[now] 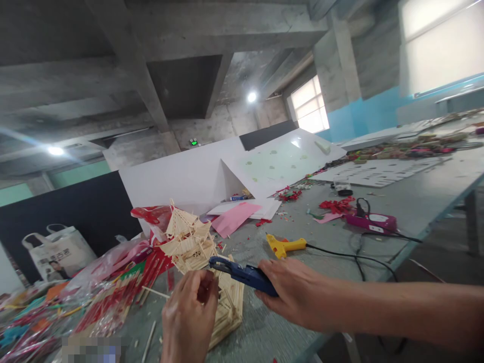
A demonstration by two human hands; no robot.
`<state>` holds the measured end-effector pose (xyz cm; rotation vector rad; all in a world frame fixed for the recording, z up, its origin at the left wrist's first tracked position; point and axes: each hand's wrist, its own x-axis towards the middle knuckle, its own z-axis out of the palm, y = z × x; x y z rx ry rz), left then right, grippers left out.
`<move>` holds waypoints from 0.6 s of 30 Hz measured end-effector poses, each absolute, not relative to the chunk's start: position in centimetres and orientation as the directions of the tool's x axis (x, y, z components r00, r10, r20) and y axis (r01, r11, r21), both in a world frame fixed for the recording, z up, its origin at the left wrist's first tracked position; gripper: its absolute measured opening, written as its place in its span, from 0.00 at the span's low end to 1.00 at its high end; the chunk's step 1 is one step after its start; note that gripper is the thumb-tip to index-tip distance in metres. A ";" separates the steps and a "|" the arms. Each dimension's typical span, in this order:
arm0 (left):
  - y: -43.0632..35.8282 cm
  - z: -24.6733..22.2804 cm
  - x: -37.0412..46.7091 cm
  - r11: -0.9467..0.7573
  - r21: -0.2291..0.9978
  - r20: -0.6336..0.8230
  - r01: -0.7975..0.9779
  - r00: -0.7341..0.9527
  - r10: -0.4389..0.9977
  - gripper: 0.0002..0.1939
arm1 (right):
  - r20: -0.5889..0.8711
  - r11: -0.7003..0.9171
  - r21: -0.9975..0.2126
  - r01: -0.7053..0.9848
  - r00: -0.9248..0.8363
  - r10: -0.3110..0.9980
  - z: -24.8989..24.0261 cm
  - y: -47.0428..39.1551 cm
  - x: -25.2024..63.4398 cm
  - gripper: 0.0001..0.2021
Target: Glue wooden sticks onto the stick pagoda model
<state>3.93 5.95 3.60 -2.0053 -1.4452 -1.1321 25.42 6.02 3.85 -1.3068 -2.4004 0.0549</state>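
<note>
A model tower of pale wooden sticks (191, 233) with pointed, layered roofs stands on the grey table, its lower part partly behind my hands. My right hand (283, 290) is closed around a dark blue plier-like tool (247, 275), whose curved head points left across the model. Just below that head, my left hand (191, 312) has its fingers curled together in front of the model. Whatever those fingers may pinch is hidden or too small to make out. Beyond the right hand lies a yellow glue gun (287, 245), its black cord trailing right.
Bundles of sticks in plastic (109, 302) and a white bag (58, 252) are at left. Pink paper (238, 218) lies behind the model. A purple power strip (370, 222) with cords sits near the table's right edge. White boards (181, 176) stand at the back.
</note>
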 end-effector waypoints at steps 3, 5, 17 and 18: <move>6.0 3.7 4.0 -0.340 0.084 0.807 0.937 0.136 0.574 0.05 | 0.363 0.558 -0.205 0.804 -0.467 0.806 3.6 6.2 25.4 0.13; 6.0 3.8 4.2 -0.297 0.039 0.822 0.954 0.139 0.553 0.05 | 0.379 0.556 -0.193 0.808 -0.461 0.802 3.8 6.2 25.3 0.12; 7.5 8.1 7.5 -0.037 -0.097 0.812 0.995 0.101 0.575 0.08 | 0.335 0.487 -0.095 0.868 -0.433 0.837 8.8 9.5 25.3 0.14; 7.9 8.3 7.8 -0.034 -0.093 0.796 0.995 0.095 0.598 0.08 | 0.322 0.480 -0.086 0.873 -0.431 0.843 8.9 10.0 25.3 0.14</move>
